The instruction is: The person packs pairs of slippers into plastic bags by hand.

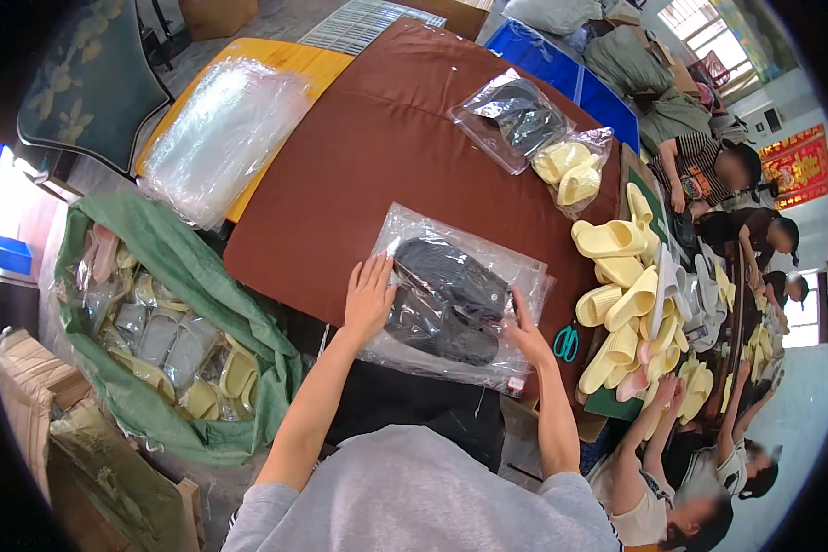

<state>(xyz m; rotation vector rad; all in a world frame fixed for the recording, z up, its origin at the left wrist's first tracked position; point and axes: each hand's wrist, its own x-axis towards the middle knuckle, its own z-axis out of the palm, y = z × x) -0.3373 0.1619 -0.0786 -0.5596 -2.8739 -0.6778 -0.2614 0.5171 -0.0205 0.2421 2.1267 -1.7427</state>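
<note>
A pair of black slippers (449, 299) lies inside a clear plastic bag (412, 221) on the near edge of the brown-covered table. My left hand (370, 299) rests flat on the bag's left side, fingers stretched out over the plastic. At the other side, my right hand (527, 333) grips the bag by the slippers, its thumb and forefinger showing and the other fingers partly hidden. Close to its right lies a pair of teal-handled scissors (566, 343). Farther back are another bagged dark pair (524, 115) and a bagged pale-yellow pair (570, 170).
Loose yellow slippers (630, 294) are heaped on the right, where co-workers (653, 488) sit. A stack of clear bags (225, 133) covers a yellow table (331, 63) at far left. On the left stands a green sack (193, 267) of bagged slippers. A blue crate (561, 69) stands behind.
</note>
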